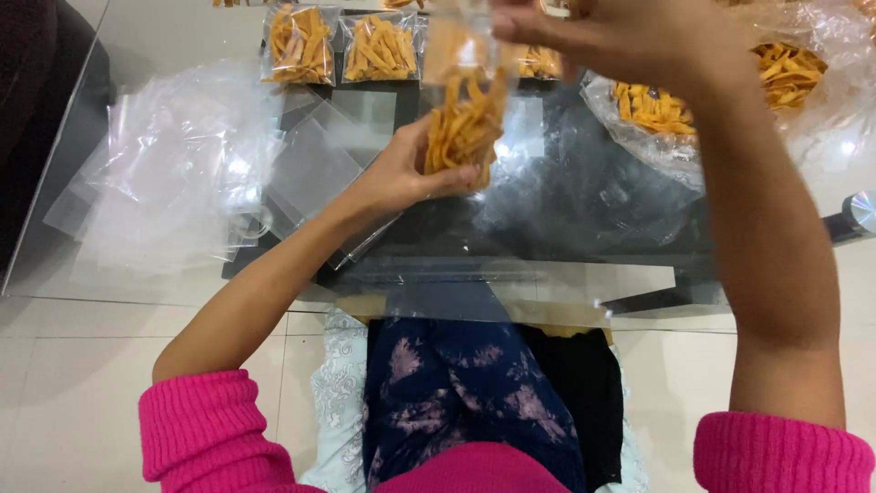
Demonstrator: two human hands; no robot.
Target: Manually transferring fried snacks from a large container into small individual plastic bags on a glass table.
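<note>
A small clear plastic bag (465,119) half full of orange snack sticks hangs above the glass table (547,237). My left hand (401,173) cups the bag's lower part, thumb and fingers wrapped around the sticks. My right hand (630,36) pinches the bag's top edge near the frame's upper border; its fingers are blurred. Both forearms come out of bright pink sleeves.
Filled small bags of sticks (298,44) lie in a row at the table's far edge. A big open plastic bag of loose sticks (721,100) sits at the right. A heap of empty clear bags (173,164) covers the left. My lap shows below the near edge.
</note>
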